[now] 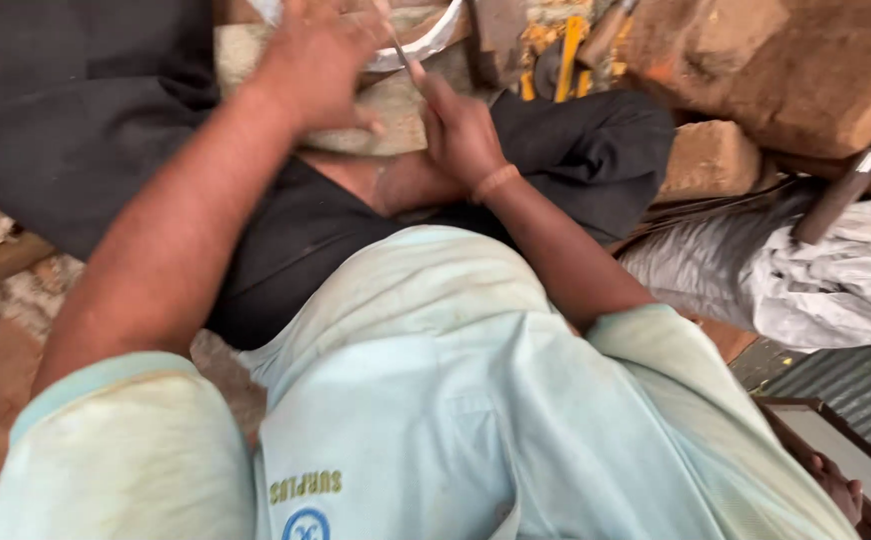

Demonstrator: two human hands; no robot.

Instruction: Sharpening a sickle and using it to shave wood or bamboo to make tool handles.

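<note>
Pale blue-green shirt (426,400) filled the near view, the person bent well forward over dark trousers (296,240), so both arms reached out ahead toward the work at the top edge. Reddish stone blocks (806,70) were stacked at upper right, with a crumpled white sack (836,270) lying below them and a dark tool handle (846,190) resting across it. A flat greyish slab (396,105) sat on the lap between the knees, low and close, apparently so the body could steady it. Left hand (321,65) lay spread on the slab, fingers apart and pressing down, likely to stop it shifting. Right hand (461,130) had its fingers clamped on a thin metal tool (396,40), held upright with the point angled toward the slab's far edge. A curved white strip (426,45) lay just behind; its purpose could not be told. Motion blur softened the hands.
</note>
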